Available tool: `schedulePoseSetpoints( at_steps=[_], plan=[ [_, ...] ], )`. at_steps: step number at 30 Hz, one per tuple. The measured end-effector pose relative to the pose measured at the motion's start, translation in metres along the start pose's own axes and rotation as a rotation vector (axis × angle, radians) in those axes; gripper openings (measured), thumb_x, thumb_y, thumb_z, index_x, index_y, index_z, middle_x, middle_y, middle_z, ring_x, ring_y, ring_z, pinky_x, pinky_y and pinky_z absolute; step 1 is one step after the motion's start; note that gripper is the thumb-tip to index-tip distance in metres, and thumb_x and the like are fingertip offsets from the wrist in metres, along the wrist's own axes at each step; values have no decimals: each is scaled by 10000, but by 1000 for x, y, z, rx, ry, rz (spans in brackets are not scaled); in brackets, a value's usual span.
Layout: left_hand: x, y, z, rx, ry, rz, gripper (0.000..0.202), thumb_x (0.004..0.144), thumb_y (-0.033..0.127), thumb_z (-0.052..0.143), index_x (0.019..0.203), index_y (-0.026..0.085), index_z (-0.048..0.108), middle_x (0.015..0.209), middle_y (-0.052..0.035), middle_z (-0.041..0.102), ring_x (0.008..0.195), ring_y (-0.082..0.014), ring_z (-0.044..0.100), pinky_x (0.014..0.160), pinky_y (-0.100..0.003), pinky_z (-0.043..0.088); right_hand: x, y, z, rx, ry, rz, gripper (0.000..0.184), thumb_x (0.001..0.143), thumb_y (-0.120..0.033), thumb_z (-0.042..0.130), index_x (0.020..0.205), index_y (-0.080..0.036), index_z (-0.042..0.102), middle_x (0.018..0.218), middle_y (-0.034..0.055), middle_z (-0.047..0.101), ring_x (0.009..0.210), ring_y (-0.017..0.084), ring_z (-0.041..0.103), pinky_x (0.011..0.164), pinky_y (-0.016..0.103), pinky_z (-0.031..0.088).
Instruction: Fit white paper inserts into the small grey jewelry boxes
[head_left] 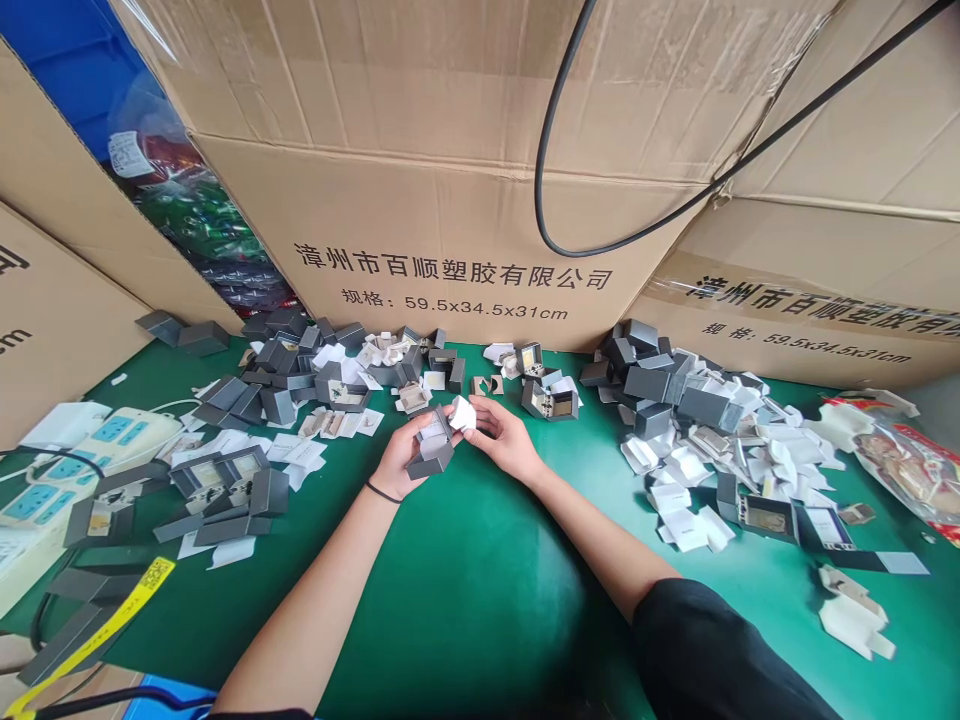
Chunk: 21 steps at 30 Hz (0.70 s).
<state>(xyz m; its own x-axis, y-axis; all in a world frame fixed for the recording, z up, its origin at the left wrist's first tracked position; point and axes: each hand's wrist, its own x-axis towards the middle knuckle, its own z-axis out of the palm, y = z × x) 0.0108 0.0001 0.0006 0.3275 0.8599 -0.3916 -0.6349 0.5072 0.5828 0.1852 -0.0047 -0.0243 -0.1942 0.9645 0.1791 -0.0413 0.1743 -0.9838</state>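
My left hand point(401, 455) is closed around a small open grey box point(433, 447), held just above the green table point(480, 590). A thin black band circles that wrist. My right hand point(504, 435) is beside it, fingers pinching a small white piece point(463, 413) at the box's open top. Both hands meet at the table's middle, with heaps of similar grey boxes to either side.
Grey boxes and white inserts lie heaped at the left point(292, 375) and right point(697, 420). Large cardboard cartons point(450, 200) wall the back. A white power strip point(67, 460) lies at the left edge, a yellow strap point(112, 620) near the front left, plastic packets point(907, 460) far right.
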Motion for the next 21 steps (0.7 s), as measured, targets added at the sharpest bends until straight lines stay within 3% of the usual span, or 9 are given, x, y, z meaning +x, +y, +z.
schedulePoseSetpoints(
  at_steps=[5,7,10,14,18,21],
  plan=[
    [0,-1,1,52,20,-11,214,843,214,518,904,123,702,972,-76,699,929,-204,636,995,-401,434,-2,-9,0,-343,72,-48,426,750,-306,661,1160,-212,590,1120,69,635,981,205,594,810,346,529],
    [0,-2,3,67,23,-20,208,838,213,523,897,127,704,981,-70,699,928,-200,637,980,-390,448,-1,-10,1,-345,81,-40,410,754,-278,640,1153,-196,595,1088,74,641,920,193,608,743,319,542],
    [0,-3,4,95,22,-16,201,825,222,539,894,131,705,971,-64,703,907,-190,643,935,-355,478,-1,-8,3,-279,75,-46,428,759,-254,621,1181,-193,581,1120,77,624,900,174,625,775,313,551],
    [1,-3,1,166,29,-6,197,775,247,595,874,117,705,858,-67,713,809,-178,656,840,-302,506,-1,-6,1,-262,37,-100,463,766,-293,643,1216,-205,571,1224,99,564,1019,194,607,870,335,544],
    [1,-4,-1,267,31,-25,299,719,317,648,921,102,698,758,-81,702,722,-190,656,683,-281,505,-1,-8,-2,-310,8,-146,450,779,-337,649,1209,-226,578,1202,96,567,1068,206,583,870,342,554],
    [0,-5,0,353,41,57,372,695,347,672,985,114,679,856,-94,708,780,-215,661,680,-295,501,-1,-10,-5,-351,5,-165,406,790,-317,630,1182,-221,587,1165,92,582,1064,206,578,842,338,563]
  ],
)
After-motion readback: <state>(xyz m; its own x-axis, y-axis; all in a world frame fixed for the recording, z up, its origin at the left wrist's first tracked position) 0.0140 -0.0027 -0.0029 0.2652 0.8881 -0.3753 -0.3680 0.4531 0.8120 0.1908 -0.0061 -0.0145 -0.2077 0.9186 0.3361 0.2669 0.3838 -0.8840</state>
